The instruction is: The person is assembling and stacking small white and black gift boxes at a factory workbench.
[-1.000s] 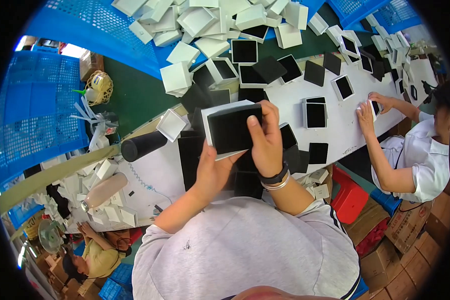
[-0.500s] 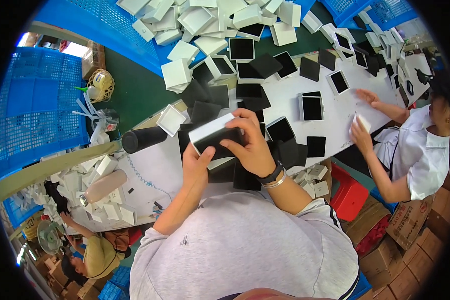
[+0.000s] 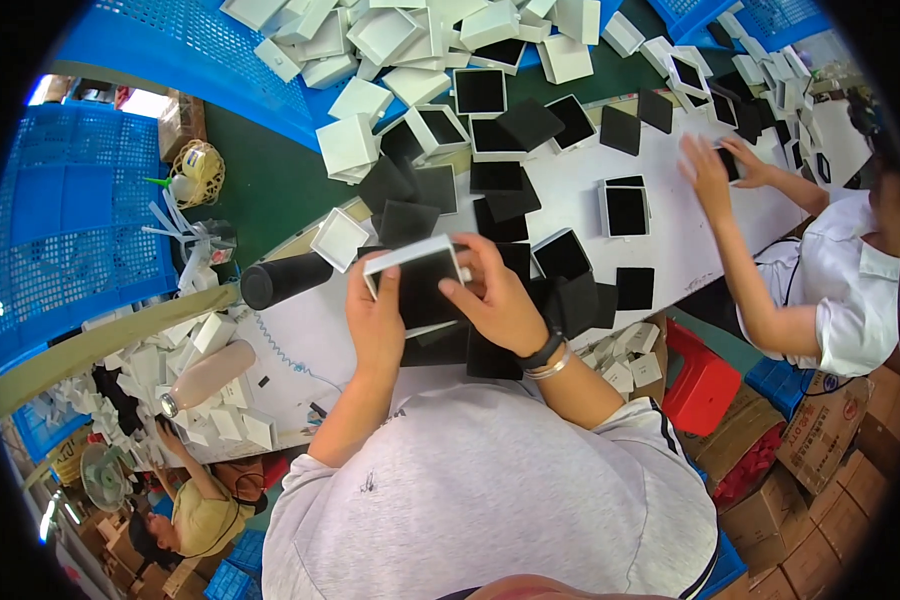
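A small white box (image 3: 395,257) with a black foam lining is held up between my hands, tilted so that its dark inside faces me. My left hand (image 3: 375,315) grips its left end, the thumb lying on the near side. My right hand (image 3: 500,305) closes round the right end, with thumb and fingers at the corner. Black foam pads (image 3: 410,222) lie just beyond the box. An open white box lined in black (image 3: 561,258) stands to the right of my right hand, and an unlined white box (image 3: 340,240) lies to the left.
Many white boxes (image 3: 390,40) are heaped in a blue crate (image 3: 220,60) at the back. A black cylinder (image 3: 280,280) lies on the left of the white table (image 3: 670,200). A co-worker's hand (image 3: 708,175) moves at the right; another person (image 3: 195,510) works at lower left.
Both hands have turned the box so its black inside shows more, and shifted it slightly left. The co-worker at the right has lifted a blurred hand and has a dark-faced piece near the other hand.
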Motion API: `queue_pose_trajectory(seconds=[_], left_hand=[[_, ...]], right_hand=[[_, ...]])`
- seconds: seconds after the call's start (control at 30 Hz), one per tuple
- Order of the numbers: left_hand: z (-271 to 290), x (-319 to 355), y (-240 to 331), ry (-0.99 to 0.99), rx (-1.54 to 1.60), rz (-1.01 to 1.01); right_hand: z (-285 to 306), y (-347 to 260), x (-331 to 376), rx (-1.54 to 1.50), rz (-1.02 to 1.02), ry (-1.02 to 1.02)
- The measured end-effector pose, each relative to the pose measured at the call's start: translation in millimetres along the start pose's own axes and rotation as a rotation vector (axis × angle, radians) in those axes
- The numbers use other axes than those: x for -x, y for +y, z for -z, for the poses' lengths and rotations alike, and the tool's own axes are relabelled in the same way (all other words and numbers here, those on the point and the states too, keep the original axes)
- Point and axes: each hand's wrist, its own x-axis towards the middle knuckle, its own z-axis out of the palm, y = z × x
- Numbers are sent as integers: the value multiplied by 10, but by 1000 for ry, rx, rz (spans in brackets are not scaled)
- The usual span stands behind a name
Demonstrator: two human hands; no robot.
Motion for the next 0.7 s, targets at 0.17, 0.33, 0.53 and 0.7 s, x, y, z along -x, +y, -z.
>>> queue_pose_trajectory(seconds=[0.17,0.33,0.53,0.7], left_hand=[[-13,-163,-109,-50,29,20],[-150,-555,-62,-248,270,180],[52,-2045,-577,227,-693,-250],[-173,-2365,-556,305,-897,132]], right_hand=[[108,0,-57,128,-144,-219],[373,272,-158,225,-28,48],[2356,934,-275,243,-331,733],[2346,1015,-756,1183,90,806]])
